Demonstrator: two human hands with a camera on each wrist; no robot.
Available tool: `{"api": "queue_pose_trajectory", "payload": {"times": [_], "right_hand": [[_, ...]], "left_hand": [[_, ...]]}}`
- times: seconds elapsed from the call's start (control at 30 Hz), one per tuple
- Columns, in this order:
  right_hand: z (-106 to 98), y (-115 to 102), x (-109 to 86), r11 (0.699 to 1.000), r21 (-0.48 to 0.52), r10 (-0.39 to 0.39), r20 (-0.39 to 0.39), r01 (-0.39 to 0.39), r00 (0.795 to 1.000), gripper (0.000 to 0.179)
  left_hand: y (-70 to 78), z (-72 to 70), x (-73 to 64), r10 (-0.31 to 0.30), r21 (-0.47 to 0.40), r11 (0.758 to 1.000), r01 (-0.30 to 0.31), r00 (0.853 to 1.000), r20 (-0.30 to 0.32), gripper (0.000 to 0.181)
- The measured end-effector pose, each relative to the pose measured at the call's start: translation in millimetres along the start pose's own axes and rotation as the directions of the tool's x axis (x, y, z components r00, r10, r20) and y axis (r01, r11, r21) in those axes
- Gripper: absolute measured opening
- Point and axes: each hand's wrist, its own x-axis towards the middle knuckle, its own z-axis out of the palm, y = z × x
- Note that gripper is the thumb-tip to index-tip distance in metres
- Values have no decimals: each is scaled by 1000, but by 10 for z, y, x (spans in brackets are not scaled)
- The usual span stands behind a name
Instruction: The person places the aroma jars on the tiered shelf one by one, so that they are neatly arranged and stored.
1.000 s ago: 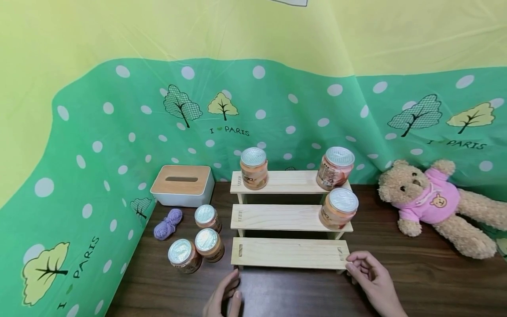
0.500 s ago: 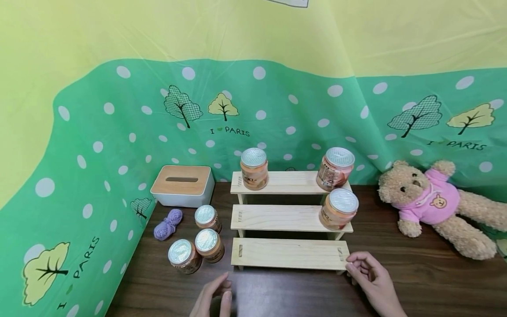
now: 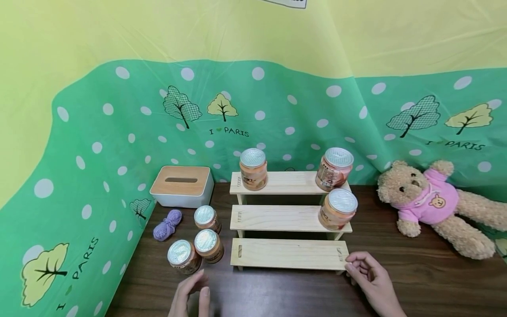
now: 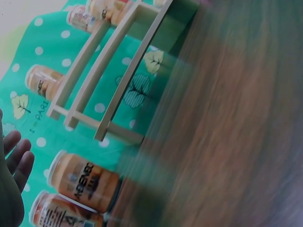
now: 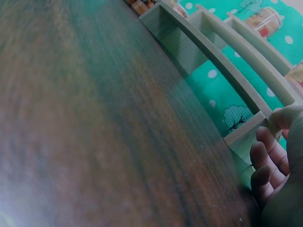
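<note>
A three-step wooden shelf [image 3: 289,254] stands mid-table in the head view. My right hand [image 3: 372,278] holds the right end of its lowest step, thumb at the front corner; the right wrist view shows the other fingers [image 5: 269,151] curled beside the end panel. Two jars with silvery lids, a left jar [image 3: 254,169] and a right jar [image 3: 334,168], sit on the top step. Another jar [image 3: 338,209] is at the middle step's right. My left hand [image 3: 189,294] hovers with loosely bent fingers, holding nothing, just below a cluster including a front jar [image 3: 185,257] and its neighbour [image 3: 209,246].
A third jar [image 3: 207,219] stands behind that pair. Left of it lie a purple yarn skein [image 3: 167,225] and a tissue box [image 3: 182,187] with a wooden top. A teddy bear [image 3: 431,200] in pink lies at right. Green dotted cloth [image 3: 277,114] hangs behind.
My left hand has moved left, from near the shelf's front left corner to just in front of the loose jars. The right hand stays at the shelf's right end.
</note>
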Motion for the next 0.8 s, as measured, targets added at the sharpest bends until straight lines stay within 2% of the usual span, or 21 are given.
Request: {"api": "queue_pose_trajectory", "payload": {"times": [0.27,0.43,0.57,0.67,0.73,0.8], "right_hand": [[-2,-6,0,1000,0,2,1,-2,1000,13],[-2,5,1,1000,7,-5,4,5,1000,14],[-3,8,1,1000,6,-6,6,6,1000,14],[-4,6,1,1000,8,-1,6,1,1000,13],[-6,3,1,1000,8,3,7,-3,1000,13],[-6,-1,1,1000,6,6,7,-6,1000,13]], "left_hand": [[-161,-90,150,49,7,999,-48,995,-87,28],[-204,-136,200,7,74,997,3,990,-138,23],[-215,-144,243,-84,121,987,106,981,-172,31],[-208,-136,267,-208,126,964,234,959,-190,33],[-207,-130,275,-290,131,938,320,935,-205,31],[-217,-119,283,-360,111,913,393,902,-238,27]]}}
